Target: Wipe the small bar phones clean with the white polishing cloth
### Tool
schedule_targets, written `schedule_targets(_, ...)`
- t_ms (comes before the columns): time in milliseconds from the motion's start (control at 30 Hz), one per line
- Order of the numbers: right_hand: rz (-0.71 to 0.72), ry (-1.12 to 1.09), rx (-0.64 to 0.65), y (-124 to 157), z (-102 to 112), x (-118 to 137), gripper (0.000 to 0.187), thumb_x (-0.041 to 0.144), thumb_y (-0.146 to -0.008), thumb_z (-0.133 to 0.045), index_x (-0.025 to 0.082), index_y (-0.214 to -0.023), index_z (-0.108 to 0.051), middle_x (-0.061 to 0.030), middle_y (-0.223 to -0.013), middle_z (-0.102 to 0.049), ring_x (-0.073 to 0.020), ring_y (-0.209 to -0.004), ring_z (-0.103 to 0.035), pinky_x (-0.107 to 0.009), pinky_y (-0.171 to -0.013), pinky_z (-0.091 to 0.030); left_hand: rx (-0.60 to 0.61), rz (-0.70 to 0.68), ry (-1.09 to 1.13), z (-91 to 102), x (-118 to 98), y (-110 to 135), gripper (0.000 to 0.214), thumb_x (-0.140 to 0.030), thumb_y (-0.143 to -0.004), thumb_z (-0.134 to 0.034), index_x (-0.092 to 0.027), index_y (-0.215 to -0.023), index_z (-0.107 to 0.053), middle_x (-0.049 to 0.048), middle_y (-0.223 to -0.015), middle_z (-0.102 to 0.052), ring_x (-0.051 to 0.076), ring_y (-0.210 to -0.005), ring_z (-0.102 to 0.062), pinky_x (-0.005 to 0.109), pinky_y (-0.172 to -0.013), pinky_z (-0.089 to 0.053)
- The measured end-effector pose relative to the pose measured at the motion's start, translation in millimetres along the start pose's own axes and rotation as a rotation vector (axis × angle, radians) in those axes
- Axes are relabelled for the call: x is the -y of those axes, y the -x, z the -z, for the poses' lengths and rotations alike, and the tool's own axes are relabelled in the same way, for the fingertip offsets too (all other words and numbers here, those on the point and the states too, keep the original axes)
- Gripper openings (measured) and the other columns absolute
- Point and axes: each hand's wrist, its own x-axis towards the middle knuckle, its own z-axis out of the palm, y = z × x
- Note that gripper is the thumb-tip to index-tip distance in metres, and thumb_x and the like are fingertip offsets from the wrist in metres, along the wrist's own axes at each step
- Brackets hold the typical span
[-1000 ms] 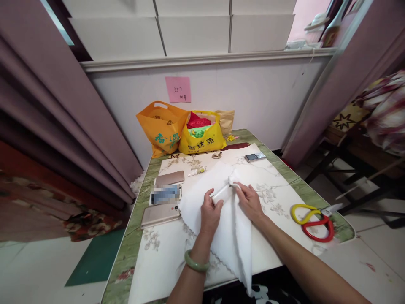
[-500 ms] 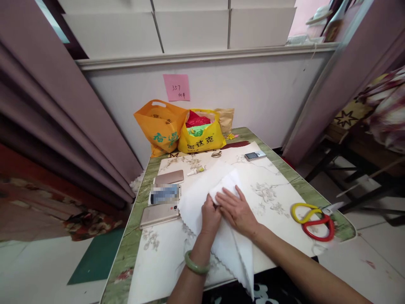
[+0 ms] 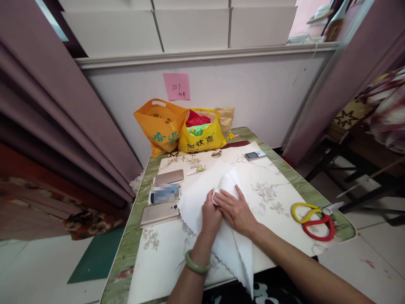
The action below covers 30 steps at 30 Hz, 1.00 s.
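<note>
A white cloth (image 3: 193, 207) with a scalloped edge lies folded over the front half of the table, one corner hanging off the near edge. My left hand (image 3: 211, 214), with a green bangle (image 3: 196, 262) on its wrist, is closed on a gathered part of it. Pressed against the same part is my right hand (image 3: 236, 211), its fingers curved over the bunched fabric and meeting the left fingertips. The thumb of the right hand lies along the folded cloth. What is inside the gathered part is hidden.
Several phones lie on the left, one of them a silver phone (image 3: 160, 214). Scissors (image 3: 316, 217) with yellow and red handles rest at the right edge. A small tube (image 3: 196, 170), a keypad phone (image 3: 255, 155), an orange bag (image 3: 163, 126) and a yellow bag (image 3: 202, 137) are farther back.
The gathered part of the cloth between my hands has become more rounded at the top. My right fingers have shifted slightly to the left over it.
</note>
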Motion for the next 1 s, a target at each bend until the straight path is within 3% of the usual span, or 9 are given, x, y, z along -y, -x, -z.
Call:
schedule_targets(200,-0.261,0.113,-0.093,-7,1,-22,0.040,0.025,-0.098,-0.039,0.030,-0.136,-0.049,-0.0012,-0.133,-0.059,-0.0257,-0.135,-0.040,-0.062,-0.113,0.000,0.078,-0.020,0.121,-0.3,-4,0,0.053,-0.022,-0.080,-0.059,-0.018,-0.130,-0.045,0.0108,-0.112,-0.070,0.015,-0.073,-0.065,0.031,-0.075,-0.052)
schedule_targets(400,-0.025,0.056,0.000,2,-1,-3,0.044,0.027,-0.099,-0.038,0.030,-0.143,-0.040,-0.0012,-0.139,-0.052,-0.0217,-0.137,-0.036,-0.058,-0.116,0.000,0.018,-0.010,0.016,1.4,-5,0,0.053,-0.014,-0.074,-0.057,-0.017,-0.126,-0.051,0.0082,-0.102,-0.072,0.018,-0.077,-0.066,0.031,-0.076,-0.051)
schedule_targets(600,-0.293,0.153,-0.101,-3,-2,-23,0.042,0.026,-0.099,-0.037,0.031,-0.140,-0.044,-0.0023,-0.136,-0.056,-0.0276,-0.136,-0.038,-0.066,-0.112,0.001,0.074,-0.005,0.109,0.0,-5,0,0.054,-0.021,-0.079,-0.058,-0.018,-0.131,-0.044,0.0103,-0.112,-0.070,0.015,-0.074,-0.065,0.031,-0.077,-0.051)
schedule_targets(767,-0.092,0.051,-0.023,4,-6,-8,0.048,0.025,-0.099,-0.036,0.029,-0.147,-0.033,-0.0040,-0.144,-0.047,-0.0220,-0.137,-0.037,-0.057,-0.116,-0.002,0.040,-0.021,0.040,0.4,-6,0,0.052,-0.015,-0.077,-0.057,-0.017,-0.128,-0.048,0.0074,-0.097,-0.073,0.016,-0.073,-0.065,0.031,-0.074,-0.051)
schedule_targets(867,-0.148,-0.006,-0.042,4,-13,-9,0.049,0.022,-0.099,-0.032,0.029,-0.148,-0.031,-0.0043,-0.145,-0.046,-0.0209,-0.137,-0.037,-0.057,-0.115,-0.006,0.047,-0.031,0.068,1.5,-8,-1,0.047,-0.017,-0.078,-0.057,-0.018,-0.125,-0.051,0.0080,-0.104,-0.072,0.017,-0.080,-0.066,0.031,-0.077,-0.051)
schedule_targets(1000,-0.347,-0.094,-0.123,-3,-25,-22,0.050,0.023,-0.098,-0.030,0.023,-0.148,-0.031,-0.0073,-0.147,-0.044,-0.0209,-0.138,-0.035,-0.051,-0.113,-0.025,0.059,-0.015,0.085,3.0,-13,-1,0.043,-0.019,-0.079,-0.059,-0.018,-0.121,-0.054,0.0093,-0.111,-0.070,0.017,-0.085,-0.067,0.032,-0.080,-0.051)
